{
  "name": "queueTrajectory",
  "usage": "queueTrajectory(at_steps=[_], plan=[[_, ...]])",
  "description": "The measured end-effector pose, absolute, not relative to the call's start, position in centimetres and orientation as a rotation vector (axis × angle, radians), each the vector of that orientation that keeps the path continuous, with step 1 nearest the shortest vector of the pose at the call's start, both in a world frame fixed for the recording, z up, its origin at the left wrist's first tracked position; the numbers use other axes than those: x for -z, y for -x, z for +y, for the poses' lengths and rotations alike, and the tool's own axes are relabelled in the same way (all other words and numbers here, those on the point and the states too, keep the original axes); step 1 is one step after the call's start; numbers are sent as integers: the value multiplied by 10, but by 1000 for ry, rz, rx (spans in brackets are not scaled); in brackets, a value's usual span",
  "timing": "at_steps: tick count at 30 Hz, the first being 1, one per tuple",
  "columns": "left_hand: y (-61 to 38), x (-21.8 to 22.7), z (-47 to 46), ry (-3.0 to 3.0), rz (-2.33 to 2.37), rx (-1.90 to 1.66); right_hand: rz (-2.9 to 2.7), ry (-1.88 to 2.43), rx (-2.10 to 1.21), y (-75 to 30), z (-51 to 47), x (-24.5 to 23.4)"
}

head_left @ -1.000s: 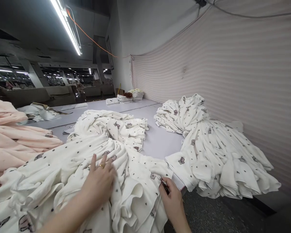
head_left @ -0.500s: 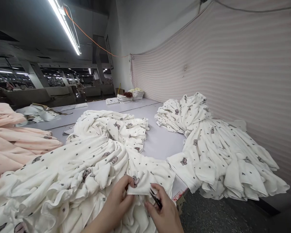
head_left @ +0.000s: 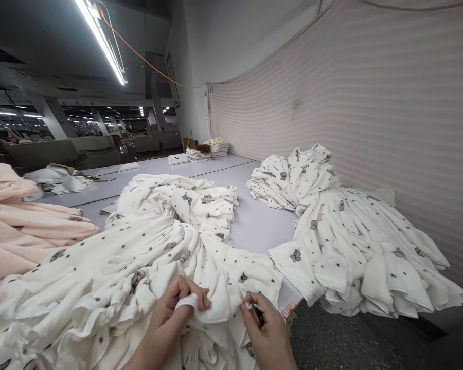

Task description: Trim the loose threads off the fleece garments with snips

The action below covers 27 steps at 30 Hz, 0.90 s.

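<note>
My left hand [head_left: 170, 313] is closed on the hem of a white printed cloth [head_left: 216, 295], with a fold of it looped over the fingers. To its right, my right hand [head_left: 268, 329] is closed round a small pair of dark thread snips [head_left: 260, 314]; only part of the blades shows between thumb and fingers. A small white bit shows at those fingertips, and I cannot tell whether it is cloth or thread. Under both hands spreads a large gathered heap of the same white cloth [head_left: 111, 267], printed with grey figures and dark dots.
Another white printed bundle [head_left: 343, 226] hangs over the table edge at right. Peach cloth [head_left: 34, 231] lies at left. Folded stacks [head_left: 198, 155] and crumpled white pieces [head_left: 61, 180] are farther back on the pale table [head_left: 250, 221]. A striped curtain [head_left: 332, 103] hangs behind.
My left hand has moved left and up, gathering the hem into a fold. My right hand has shifted slightly right, and the snips are now more hidden in its fingers.
</note>
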State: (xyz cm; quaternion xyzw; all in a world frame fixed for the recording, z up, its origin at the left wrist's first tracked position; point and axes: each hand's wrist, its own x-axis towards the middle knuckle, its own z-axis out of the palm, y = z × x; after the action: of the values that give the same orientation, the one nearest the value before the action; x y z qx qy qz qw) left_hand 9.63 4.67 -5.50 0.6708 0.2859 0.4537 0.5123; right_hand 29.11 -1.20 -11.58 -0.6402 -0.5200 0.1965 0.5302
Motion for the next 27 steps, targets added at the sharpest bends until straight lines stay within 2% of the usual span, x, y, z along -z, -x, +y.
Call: queueTrajectory(at_steps=[6,9,14,18,23,27], plan=[[-96,57,39,-2323,941,-839,-1098,1375,-789,-289,-12,94],[-101,58,39,-2500,905,-775,-1112,1366,-813,-288,-8,87],[-111,49,42,-2101,1019,-696,-1187,1410,-604,-283,-3,84],[-116,48,46,-1811,1122,-669,-1224,1312,-661,-274,-5,89],[-117,54,46,-1761,1082,-690,-1412,1131,-491,-271,-4,95],[-118,50,43,-1794,1103,-626,-1544,1146,-382,-272,-1,103]])
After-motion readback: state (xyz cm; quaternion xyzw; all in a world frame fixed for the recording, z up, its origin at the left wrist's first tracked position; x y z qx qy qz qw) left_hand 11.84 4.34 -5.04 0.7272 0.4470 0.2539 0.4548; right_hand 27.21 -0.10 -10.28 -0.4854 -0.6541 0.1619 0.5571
